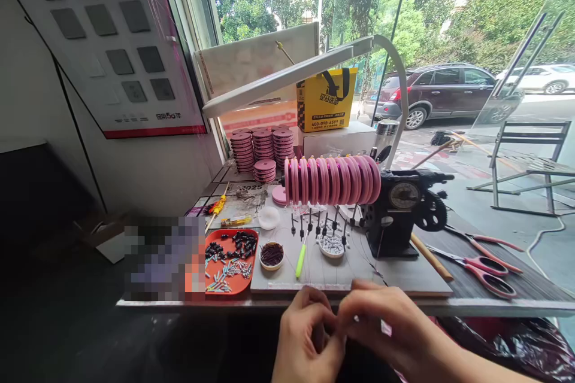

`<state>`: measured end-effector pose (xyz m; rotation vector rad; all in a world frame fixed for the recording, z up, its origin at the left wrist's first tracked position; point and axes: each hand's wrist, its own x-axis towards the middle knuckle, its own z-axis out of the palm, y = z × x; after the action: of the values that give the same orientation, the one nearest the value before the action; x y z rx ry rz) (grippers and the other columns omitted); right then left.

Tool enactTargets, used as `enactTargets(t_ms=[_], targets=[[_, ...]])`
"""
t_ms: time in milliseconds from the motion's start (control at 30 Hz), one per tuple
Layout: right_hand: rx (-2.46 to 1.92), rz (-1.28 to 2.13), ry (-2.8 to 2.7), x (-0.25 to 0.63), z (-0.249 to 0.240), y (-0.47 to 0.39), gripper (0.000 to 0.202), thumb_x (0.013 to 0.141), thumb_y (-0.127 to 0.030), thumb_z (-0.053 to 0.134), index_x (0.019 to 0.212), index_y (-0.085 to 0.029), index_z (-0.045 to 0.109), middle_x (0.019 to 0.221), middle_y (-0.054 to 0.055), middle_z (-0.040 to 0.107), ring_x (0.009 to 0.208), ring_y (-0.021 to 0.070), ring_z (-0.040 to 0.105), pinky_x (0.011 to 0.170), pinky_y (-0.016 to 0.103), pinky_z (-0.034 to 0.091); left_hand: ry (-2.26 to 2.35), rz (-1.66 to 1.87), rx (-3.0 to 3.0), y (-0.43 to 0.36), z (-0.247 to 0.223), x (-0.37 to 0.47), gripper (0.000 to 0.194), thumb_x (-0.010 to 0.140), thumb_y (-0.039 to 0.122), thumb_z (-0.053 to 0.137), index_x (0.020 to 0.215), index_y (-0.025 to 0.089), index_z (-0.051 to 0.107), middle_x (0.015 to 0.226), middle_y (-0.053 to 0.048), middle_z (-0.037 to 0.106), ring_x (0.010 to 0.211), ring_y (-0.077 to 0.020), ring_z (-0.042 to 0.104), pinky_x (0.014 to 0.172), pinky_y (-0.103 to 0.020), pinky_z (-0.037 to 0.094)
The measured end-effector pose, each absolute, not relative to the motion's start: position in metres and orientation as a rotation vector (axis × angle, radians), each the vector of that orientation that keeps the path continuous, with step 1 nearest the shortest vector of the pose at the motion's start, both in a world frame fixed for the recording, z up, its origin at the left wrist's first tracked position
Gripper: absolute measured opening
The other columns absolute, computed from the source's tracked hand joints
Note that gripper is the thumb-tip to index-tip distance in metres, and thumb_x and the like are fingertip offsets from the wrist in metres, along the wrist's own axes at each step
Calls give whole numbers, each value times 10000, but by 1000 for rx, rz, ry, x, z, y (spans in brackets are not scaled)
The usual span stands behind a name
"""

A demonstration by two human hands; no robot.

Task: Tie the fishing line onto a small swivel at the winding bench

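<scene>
My left hand (308, 335) and my right hand (381, 326) meet at the table's near edge, fingertips pinched together on something too small to make out, perhaps thin line. Just beyond them lies a grey work board (350, 272). On it stand a row of pink spools (331, 180) on a black winding machine (398, 212), with several small black weights hanging from lines below. A green-handled tool (300, 262) lies on the board.
An orange tray (230, 262) of small beads sits left, beside two small bowls (272, 255) (331, 245). Red-handled scissors (483, 272) and pliers lie right. Stacked pink spools (263, 149), a yellow bag (326, 100) and a white lamp arm (291, 75) stand behind. A window lies beyond.
</scene>
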<state>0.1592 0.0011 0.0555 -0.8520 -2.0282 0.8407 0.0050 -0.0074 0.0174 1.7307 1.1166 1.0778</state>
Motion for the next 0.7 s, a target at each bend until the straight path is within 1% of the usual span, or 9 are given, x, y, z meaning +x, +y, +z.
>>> enactTargets(t_ms=[100, 200, 267, 333, 400, 467, 567, 600, 700], targets=[[-957, 1338, -1730, 154, 57, 11, 273, 846, -404, 555, 713, -166, 545, 662, -1, 551, 632, 146, 497, 578, 228, 375, 1278, 1507, 2068, -14, 0, 12, 182, 791, 81, 477, 659, 166, 569, 745, -11, 504, 486, -64, 448, 445, -188, 354], [-960, 1451, -1672, 149, 56, 23, 193, 784, -332, 565, 713, -155, 537, 650, -17, 504, 621, 129, 451, 565, 218, 357, 1251, 1763, 2524, -13, -8, 13, 221, 740, -43, 491, 735, 147, 603, 761, -59, 629, 555, -106, 569, 510, -186, 444], [-960, 1459, -1701, 147, 57, 28, 170, 760, -310, 560, 711, -149, 538, 638, -21, 495, 597, 120, 438, 550, 212, 357, 1122, 1702, 2809, -10, -6, 10, 228, 705, -60, 515, 751, 128, 636, 748, -92, 698, 500, -124, 570, 466, -214, 446], [-969, 1443, -1733, 148, 58, 27, 152, 757, -293, 540, 707, -150, 530, 618, -25, 486, 571, 117, 433, 530, 212, 358, 1048, 1459, 2943, -9, -2, 7, 243, 700, -53, 521, 753, 131, 672, 720, -99, 728, 490, -142, 588, 463, -230, 454], [-997, 1390, -1771, 152, 59, 21, 126, 773, -266, 526, 709, -157, 529, 613, -20, 493, 570, 128, 443, 528, 223, 364, 1132, 1252, 2719, -10, 0, 7, 260, 712, -41, 516, 696, 154, 687, 674, -88, 723, 531, -154, 622, 488, -227, 460], [-993, 1200, -1852, 160, 58, 11, 81, 805, -228, 529, 752, -168, 542, 683, 8, 542, 642, 158, 482, 580, 249, 396, 1182, 1152, 2136, -11, -1, 10, 217, 707, 18, 541, 606, 165, 665, 657, -81, 696, 508, -146, 604, 447, -225, 431], [-809, 552, -2075, 179, 46, -5, 87, 901, -167, 482, 842, -188, 544, 813, 48, 598, 748, 186, 521, 709, 301, 442, 1056, 989, 1128, -13, -3, 16, 91, 603, 155, 639, 514, 155, 620, 662, -53, 665, 383, -83, 488, 362, -208, 354], [-741, 323, -2117, 185, 39, -10, 134, 939, -160, 444, 851, -190, 540, 797, 48, 604, 726, 179, 529, 706, 299, 450, 997, 942, 896, -14, -2, 18, 73, 558, 175, 666, 508, 149, 621, 652, -42, 665, 372, -70, 471, 361, -199, 353], [-681, -86, -2129, 196, 19, -22, 300, 1010, -215, 323, 829, -187, 561, 642, 26, 595, 550, 153, 519, 532, 257, 422, 913, 866, 508, -15, 2, 23, 67, 491, 136, 703, 518, 144, 643, 575, -11, 667, 414, -66, 499, 381, -156, 348]])
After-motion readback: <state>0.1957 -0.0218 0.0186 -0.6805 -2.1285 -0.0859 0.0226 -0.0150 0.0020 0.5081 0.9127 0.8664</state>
